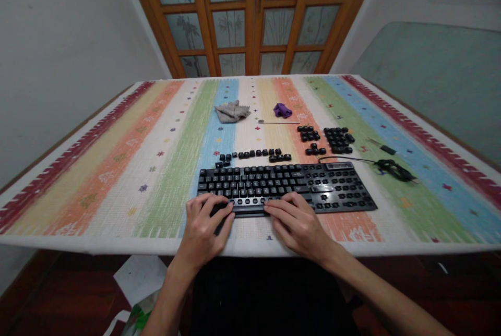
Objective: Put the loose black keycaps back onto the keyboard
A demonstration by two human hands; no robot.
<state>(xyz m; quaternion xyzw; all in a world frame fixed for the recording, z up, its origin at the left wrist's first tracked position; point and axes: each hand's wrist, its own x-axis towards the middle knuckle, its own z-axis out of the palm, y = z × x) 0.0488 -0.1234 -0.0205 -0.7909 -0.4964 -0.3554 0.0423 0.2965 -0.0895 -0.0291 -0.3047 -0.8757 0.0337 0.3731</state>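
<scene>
Just under the left hand [203, 224] and the right hand [299, 225] lies one long black plastic keyboard [279, 183]. The left fingers are bent at its near left corner, with the thumb close to the pointer finger. The right fingers are bent too, with their tips on the front row. I cannot tell if either hand is gripping anything.

Past the fingers sits a broken line of small square black plastic loose keys [252, 153], too tiny to count surely. Ahead and right of the fingers are three bunches of the same keys; one bunch [315, 151] has four. Farther ahead are one crumpled grey cloth [232, 112], one crumpled purple cloth [282, 110] and one thin pale stick [279, 122]. Well right of the fingers is one bundled black cord [396, 169].
</scene>
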